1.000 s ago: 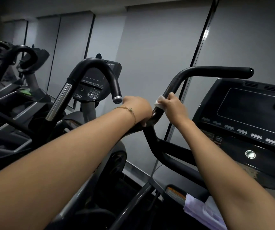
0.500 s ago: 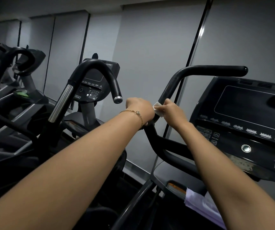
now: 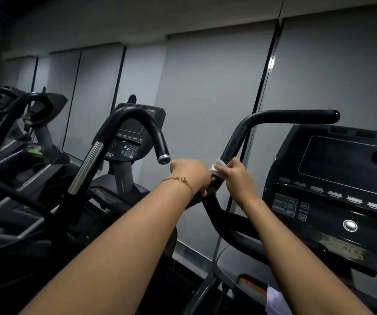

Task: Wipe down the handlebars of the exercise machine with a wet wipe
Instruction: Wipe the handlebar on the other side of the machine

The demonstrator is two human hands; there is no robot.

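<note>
Two hands up on one black handlebar (image 3: 235,137). Left hand (image 3: 191,172) with grip clenched around the bar low down, gold bracelet (image 3: 183,181) on the wrist. Right hand (image 3: 237,176) just above, grip grasping a white wet wipe (image 3: 217,166), pressed against the bar. Big dark console (image 3: 333,185) close by on the right.

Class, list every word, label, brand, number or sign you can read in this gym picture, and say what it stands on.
"SDAT": roughly how the white lettering reads on the lower left rim of the neighbouring machine's console; uncertain.
Small logo at that console's top edge: too blurred to read.
Its keypad: too small.
Near console: button captions blurred; up and down arrow signs visible.
</note>
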